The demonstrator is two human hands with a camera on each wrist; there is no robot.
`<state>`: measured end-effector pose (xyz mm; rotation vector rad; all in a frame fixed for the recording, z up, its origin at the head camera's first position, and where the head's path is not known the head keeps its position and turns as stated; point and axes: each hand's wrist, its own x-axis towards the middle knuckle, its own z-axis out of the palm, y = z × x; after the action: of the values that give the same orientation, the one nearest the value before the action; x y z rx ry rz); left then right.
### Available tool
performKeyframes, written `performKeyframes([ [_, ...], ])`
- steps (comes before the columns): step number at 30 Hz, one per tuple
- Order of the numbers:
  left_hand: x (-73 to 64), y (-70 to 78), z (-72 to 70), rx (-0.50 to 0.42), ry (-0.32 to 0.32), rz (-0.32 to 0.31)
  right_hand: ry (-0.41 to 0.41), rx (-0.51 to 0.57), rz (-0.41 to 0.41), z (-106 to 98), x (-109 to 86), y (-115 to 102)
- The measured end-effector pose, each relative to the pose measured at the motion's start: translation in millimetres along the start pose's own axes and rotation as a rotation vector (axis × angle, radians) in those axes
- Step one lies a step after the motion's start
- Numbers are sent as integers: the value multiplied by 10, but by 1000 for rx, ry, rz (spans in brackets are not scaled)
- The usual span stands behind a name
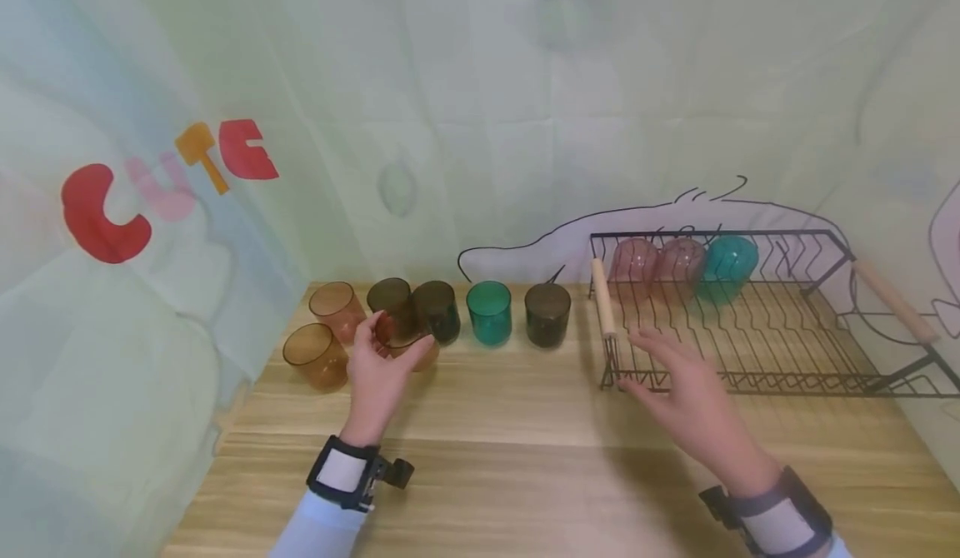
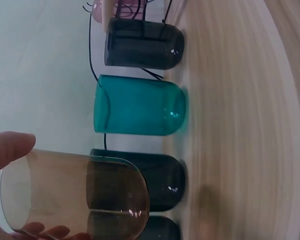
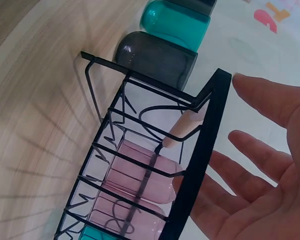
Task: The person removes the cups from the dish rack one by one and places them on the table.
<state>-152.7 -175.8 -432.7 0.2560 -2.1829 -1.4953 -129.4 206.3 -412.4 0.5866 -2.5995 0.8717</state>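
Note:
My left hand (image 1: 373, 387) grips a clear amber drinking glass (image 2: 65, 187) by its side, thumb on one side and fingertips on the other. In the left wrist view this glass overlaps a dark glass (image 2: 162, 182) behind it. My right hand (image 1: 693, 400) has its fingers spread and holds nothing, over the left front corner of a black wire dish rack (image 1: 712, 232). Two pink glasses (image 1: 634, 271) and a teal glass (image 1: 727, 271) stand upside down along the rack's back.
An orange-pink glass (image 1: 337, 312) and an amber glass (image 1: 318, 360) stand at the table's left. Dark glasses (image 1: 441, 316) and a green glass (image 1: 491, 316) continue the row, with a smoky brown glass (image 1: 547, 316) nearest the rack's wooden handle (image 1: 602, 298). A printed curtain (image 1: 480, 125) hangs behind.

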Motion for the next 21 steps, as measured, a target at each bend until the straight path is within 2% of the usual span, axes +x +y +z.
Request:
performKeyframes([
  [9,45,-250,-72,52,78,23,-19,-23,3,-12,-3,23],
  [15,71,-365,-91,92,98,-9,-20,-36,-7,-28,-18,34],
  [21,69,-396,-94,112,110,-34,-25,-70,-2,-46,-49,61],
])
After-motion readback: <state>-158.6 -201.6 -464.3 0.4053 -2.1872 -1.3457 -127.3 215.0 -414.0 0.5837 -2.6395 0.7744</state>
